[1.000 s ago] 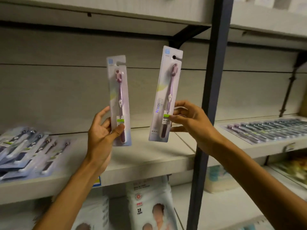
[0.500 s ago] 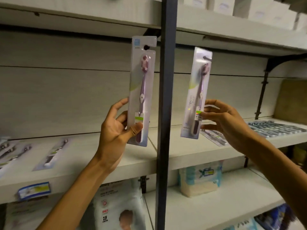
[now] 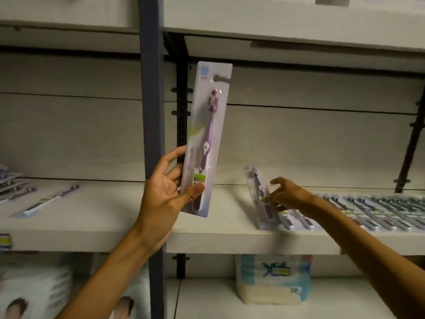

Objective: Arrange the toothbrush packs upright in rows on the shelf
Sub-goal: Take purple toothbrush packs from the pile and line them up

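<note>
My left hand [image 3: 165, 194] grips the lower part of a purple toothbrush pack [image 3: 207, 134] and holds it upright in the air in front of the shelf [image 3: 230, 240]. My right hand [image 3: 287, 196] pinches a second purple toothbrush pack [image 3: 258, 192] near its green label. That pack leans back, its lower end down at the shelf's front edge. It sits at the left end of a row of toothbrush packs [image 3: 372, 210] that lie side by side along the right part of the shelf.
A dark blue upright post [image 3: 150, 88] stands just left of the held pack. Loose toothbrush packs [image 3: 46, 200] lie on the left shelf section. A black bracket [image 3: 411, 146] rises at the far right. Below sit a tissue pack [image 3: 273, 279] and diaper bags [image 3: 23, 295].
The view swung right. My right hand brought its pack down from the air onto the shelf beside the row. My left hand kept its pack raised and passed right of the post.
</note>
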